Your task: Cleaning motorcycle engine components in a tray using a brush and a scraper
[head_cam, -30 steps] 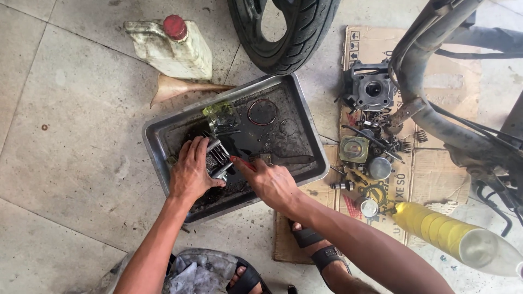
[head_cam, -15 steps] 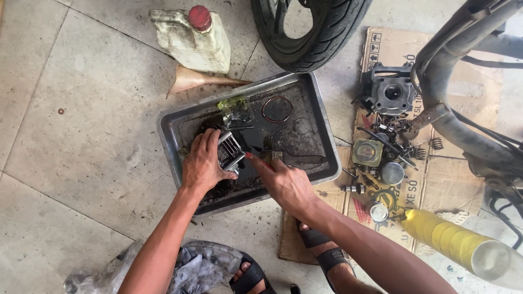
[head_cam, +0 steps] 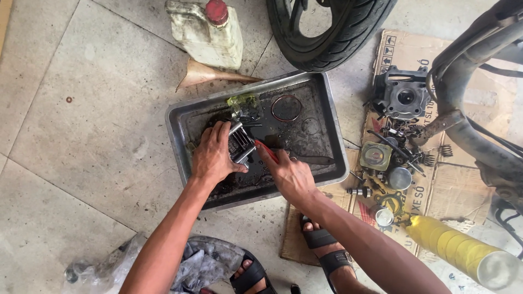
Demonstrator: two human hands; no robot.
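My left hand (head_cam: 211,155) grips a small finned metal engine part (head_cam: 240,144) inside a grey metal tray (head_cam: 178,128) with dark oily liquid on its bottom. My right hand (head_cam: 289,173) holds a thin red-handled tool (head_cam: 266,151) whose tip touches the part's right side. Both hands hover low over the tray's middle. A thin ring (head_cam: 286,108), a smaller ring (head_cam: 311,126) and a greenish clear piece (head_cam: 243,103) lie in the tray's far half.
A dirty white jug with a red cap (head_cam: 207,31) and a funnel (head_cam: 210,78) lie beyond the tray. A motorcycle tyre (head_cam: 332,32) stands behind. On cardboard (head_cam: 414,158) at right lie a cylinder block (head_cam: 402,98), several small parts and a yellow bottle (head_cam: 463,250). Rags (head_cam: 163,267) sit near my sandalled feet.
The view has shifted, so the tray sits further right in the picture. Both hands stay on the finned part in the tray, the red tool still at its side.
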